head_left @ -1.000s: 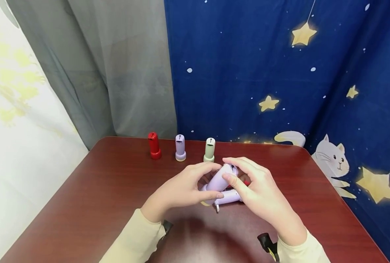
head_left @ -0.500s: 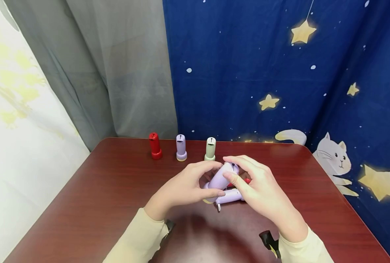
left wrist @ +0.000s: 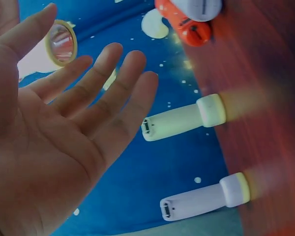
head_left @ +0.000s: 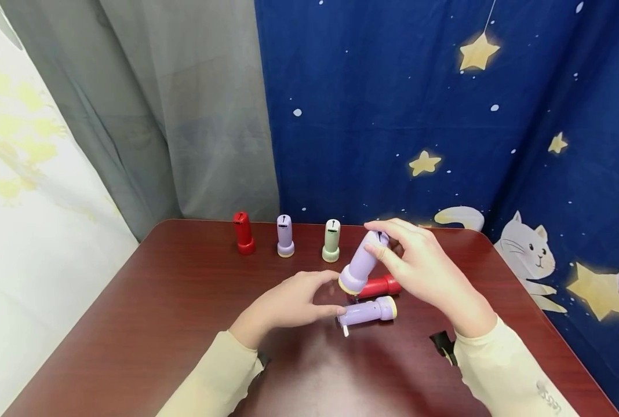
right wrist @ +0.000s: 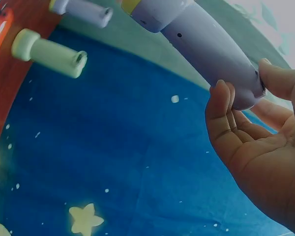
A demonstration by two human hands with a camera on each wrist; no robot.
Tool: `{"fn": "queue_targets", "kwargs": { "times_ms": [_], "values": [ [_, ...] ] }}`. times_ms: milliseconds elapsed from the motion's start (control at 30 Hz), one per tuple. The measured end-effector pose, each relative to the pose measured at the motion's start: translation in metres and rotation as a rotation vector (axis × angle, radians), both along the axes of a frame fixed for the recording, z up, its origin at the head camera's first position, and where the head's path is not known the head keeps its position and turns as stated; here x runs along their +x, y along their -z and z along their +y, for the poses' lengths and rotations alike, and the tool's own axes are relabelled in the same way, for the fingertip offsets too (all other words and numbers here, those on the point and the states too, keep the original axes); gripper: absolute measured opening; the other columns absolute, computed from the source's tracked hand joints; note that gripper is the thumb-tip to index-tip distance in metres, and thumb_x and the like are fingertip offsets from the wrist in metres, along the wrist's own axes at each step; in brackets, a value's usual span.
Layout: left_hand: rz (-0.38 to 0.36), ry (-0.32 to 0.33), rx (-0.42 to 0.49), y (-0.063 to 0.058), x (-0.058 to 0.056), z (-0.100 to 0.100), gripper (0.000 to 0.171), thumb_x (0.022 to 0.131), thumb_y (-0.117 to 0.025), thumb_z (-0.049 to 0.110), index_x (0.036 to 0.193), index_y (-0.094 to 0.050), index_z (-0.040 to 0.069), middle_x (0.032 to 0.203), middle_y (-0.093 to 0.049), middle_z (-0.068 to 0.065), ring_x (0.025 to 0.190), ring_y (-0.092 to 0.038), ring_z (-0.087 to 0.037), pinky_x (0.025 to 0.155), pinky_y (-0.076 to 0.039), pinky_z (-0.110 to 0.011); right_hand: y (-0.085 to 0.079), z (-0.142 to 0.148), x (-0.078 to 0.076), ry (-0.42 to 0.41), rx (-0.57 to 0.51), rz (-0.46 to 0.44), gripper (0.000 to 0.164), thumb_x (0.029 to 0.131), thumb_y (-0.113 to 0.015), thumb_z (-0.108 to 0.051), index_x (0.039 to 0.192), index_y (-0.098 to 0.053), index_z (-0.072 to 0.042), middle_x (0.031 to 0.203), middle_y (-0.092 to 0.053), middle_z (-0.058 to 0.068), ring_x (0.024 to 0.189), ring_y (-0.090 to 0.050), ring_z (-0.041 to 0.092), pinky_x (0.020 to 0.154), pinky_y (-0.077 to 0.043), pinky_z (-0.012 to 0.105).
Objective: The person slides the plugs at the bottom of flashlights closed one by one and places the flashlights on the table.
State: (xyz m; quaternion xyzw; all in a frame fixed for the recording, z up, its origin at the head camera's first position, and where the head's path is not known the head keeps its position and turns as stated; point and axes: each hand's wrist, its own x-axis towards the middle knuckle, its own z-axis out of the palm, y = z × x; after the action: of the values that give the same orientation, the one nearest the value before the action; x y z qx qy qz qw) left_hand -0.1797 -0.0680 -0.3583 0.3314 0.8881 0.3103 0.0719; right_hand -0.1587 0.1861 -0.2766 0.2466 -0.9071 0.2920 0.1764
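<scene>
My right hand (head_left: 426, 263) pinches a lilac flashlight (head_left: 363, 260) by its tail end, raised above the table and tilted with its yellow-rimmed head down to the left. In the right wrist view, thumb and fingertips grip that flashlight (right wrist: 211, 51). My left hand (head_left: 288, 304) is off to its left, fingers spread and relaxed; the left wrist view shows its palm (left wrist: 54, 147) holding nothing. Below lie a second lilac flashlight (head_left: 364, 313), with a white tab sticking out at its tail, and a red flashlight (head_left: 377, 286). My left thumb appears close to the lying lilac one; contact cannot be judged.
Toward the back edge of the brown table (head_left: 184, 301), a red flashlight (head_left: 244, 234), a lilac flashlight (head_left: 285, 237) and a pale green flashlight (head_left: 332, 242) stand head-down in a row. A blue starry curtain (head_left: 361, 116) hangs behind.
The left hand has let go of the lilac flashlight. My right hand has lifted it up and to the right, uncovering the lilac and red flashlights lying below.
</scene>
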Motion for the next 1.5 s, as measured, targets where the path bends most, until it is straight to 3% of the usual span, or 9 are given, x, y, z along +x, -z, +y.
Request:
{"fn": "queue_targets", "kwargs": {
  "times_ms": [200, 500, 833, 1133, 1500],
  "values": [
    [-0.017, -0.015, -0.051, 0.008, 0.001, -0.005, 0.046, 0.098, -0.075, 0.042, 0.137, -0.067, 0.018, 0.121, -0.075, -0.001, 0.11, -0.068, -0.017, 0.1, -0.058, -0.039, 0.006, 0.006, -0.026, 0.01, 0.061, -0.055, 0.037, 0.105, -0.069, -0.026, 0.139, -0.069, -0.013, 0.129, -0.073, 0.011, 0.105, -0.069, 0.028, 0.09, -0.063, 0.048],
    [-0.014, -0.043, -0.076, 0.009, 0.007, -0.016, 0.044, 0.099, -0.073, 0.043, 0.135, -0.07, 0.017, 0.125, -0.074, -0.001, 0.116, -0.068, -0.021, 0.106, -0.057, -0.045, 0.024, 0.014, -0.079, 0.034, 0.147, -0.136, 0.037, 0.105, -0.066, -0.018, 0.14, -0.066, -0.003, 0.137, -0.069, 0.022, 0.124, -0.067, 0.04, 0.106, -0.056, 0.059],
    [-0.015, -0.05, -0.085, 0.009, 0.009, -0.019, 0.042, 0.099, -0.073, 0.043, 0.133, -0.071, 0.018, 0.119, -0.075, 0.001, 0.111, -0.067, -0.019, 0.101, -0.058, -0.042, 0.054, 0.023, -0.124, 0.053, 0.241, -0.153, 0.038, 0.103, -0.068, -0.017, 0.135, -0.067, 0.002, 0.133, -0.07, 0.025, 0.124, -0.066, 0.044, 0.109, -0.053, 0.059],
    [-0.031, -0.051, -0.094, 0.007, 0.01, -0.02, 0.042, 0.099, -0.073, 0.043, 0.132, -0.071, 0.018, 0.116, -0.075, 0.001, 0.107, -0.067, -0.018, 0.097, -0.058, -0.038, 0.071, 0.022, -0.142, 0.083, 0.247, -0.2, 0.038, 0.104, -0.067, -0.016, 0.137, -0.065, 0.002, 0.135, -0.069, 0.026, 0.127, -0.066, 0.044, 0.111, -0.053, 0.059],
    [-0.063, -0.059, -0.097, 0.009, 0.011, -0.024, 0.043, 0.1, -0.071, 0.044, 0.134, -0.071, 0.017, 0.121, -0.076, -0.003, 0.108, -0.068, -0.021, 0.096, -0.059, -0.036, 0.076, 0.014, -0.15, 0.075, 0.286, -0.2, 0.037, 0.103, -0.066, -0.015, 0.137, -0.066, 0.002, 0.133, -0.069, 0.025, 0.124, -0.066, 0.042, 0.112, -0.052, 0.058]
  ]
}}
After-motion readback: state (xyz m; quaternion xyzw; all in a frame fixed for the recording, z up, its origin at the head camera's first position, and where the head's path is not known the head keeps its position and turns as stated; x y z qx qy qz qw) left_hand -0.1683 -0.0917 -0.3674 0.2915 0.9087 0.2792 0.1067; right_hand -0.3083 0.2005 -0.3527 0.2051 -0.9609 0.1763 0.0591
